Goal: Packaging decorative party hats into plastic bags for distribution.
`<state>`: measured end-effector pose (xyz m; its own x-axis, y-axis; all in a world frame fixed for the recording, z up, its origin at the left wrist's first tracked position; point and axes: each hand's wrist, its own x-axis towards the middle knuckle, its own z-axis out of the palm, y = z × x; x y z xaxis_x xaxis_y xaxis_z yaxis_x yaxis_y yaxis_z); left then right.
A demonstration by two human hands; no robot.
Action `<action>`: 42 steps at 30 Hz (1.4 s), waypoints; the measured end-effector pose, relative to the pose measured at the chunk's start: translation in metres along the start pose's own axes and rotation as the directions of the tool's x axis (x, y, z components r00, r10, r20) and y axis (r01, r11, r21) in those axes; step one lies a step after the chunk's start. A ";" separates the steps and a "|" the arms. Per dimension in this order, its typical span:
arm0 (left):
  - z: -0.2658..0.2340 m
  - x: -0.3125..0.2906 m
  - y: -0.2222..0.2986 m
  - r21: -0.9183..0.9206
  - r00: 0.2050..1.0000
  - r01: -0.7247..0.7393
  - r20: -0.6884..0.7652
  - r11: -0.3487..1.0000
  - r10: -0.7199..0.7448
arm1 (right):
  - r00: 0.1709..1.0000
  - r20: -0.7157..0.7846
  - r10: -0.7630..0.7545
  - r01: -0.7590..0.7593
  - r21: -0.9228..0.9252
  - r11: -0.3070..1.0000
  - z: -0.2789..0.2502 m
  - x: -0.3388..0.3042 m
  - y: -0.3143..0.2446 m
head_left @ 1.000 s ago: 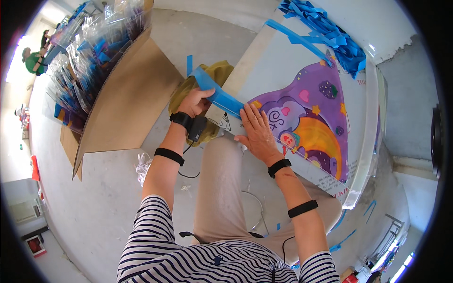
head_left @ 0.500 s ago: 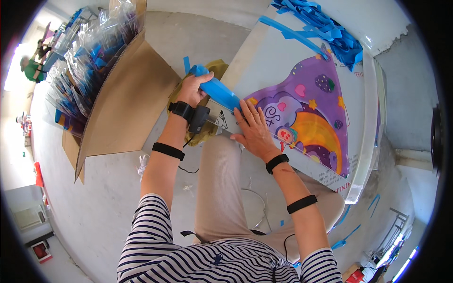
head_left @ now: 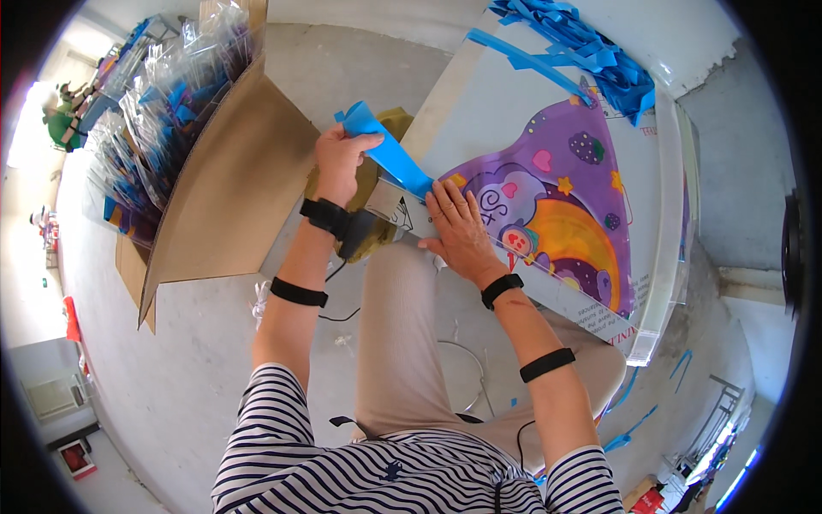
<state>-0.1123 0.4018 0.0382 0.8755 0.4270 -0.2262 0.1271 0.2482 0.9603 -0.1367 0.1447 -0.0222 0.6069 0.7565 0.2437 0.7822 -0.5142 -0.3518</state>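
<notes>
My left hand (head_left: pixel 344 158) grips a wide blue ribbon (head_left: pixel 392 159), its thumb lying across the strip. The ribbon runs taut down to the pointed left corner of a purple printed sheet (head_left: pixel 501 163) decorated with stars, hearts and an orange crescent. My right hand (head_left: pixel 461 230) lies flat with fingers stretched out, its fingertips at that corner beside the ribbon's lower end. Under the sheet is a white printed carton (head_left: pixel 449 111). Whether the ribbon is fastened to the corner is hidden by my fingers.
A heap of blue ribbons (head_left: pixel 591 56) sits at the carton's far end. To my left stands an open cardboard box (head_left: pixel 235 180) holding many clear plastic packets (head_left: pixel 154 128). Behind the ribbon lies an olive-yellow bundle (head_left: pixel 377 236). Ribbon scraps (head_left: pixel 621 441) lie on the floor.
My left hand has shifted slightly left, turning at the wrist, and the ribbon now stretches straighter and wider. My right hand stays nearly in place on the sheet's corner.
</notes>
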 end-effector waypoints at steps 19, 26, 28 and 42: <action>0.167 -0.123 -0.053 0.436 0.901 -0.433 0.226 0.789 0.370 | 0.974 0.171 0.147 -0.164 0.092 0.982 0.011 -0.003 0.004; 0.143 -0.130 -0.054 0.453 0.692 -0.715 0.352 0.532 0.630 | 0.980 0.102 0.168 -0.184 0.175 0.967 0.029 -0.022 0.024; 0.084 -0.119 -0.054 0.587 0.763 -0.609 0.251 0.533 0.596 | 0.992 0.061 0.110 -0.120 0.194 0.974 0.017 -0.010 0.009; 0.044 -0.054 -0.073 0.669 0.809 -0.548 0.273 0.502 0.520 | 0.993 0.075 0.087 -0.093 0.077 0.993 0.001 -0.002 -0.002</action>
<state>-0.1478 0.3221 -0.0124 0.9019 0.2374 0.3608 -0.1043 -0.6910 0.7153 -0.1396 0.1446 -0.0228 0.6606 0.7368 0.1438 0.7091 -0.5496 -0.4417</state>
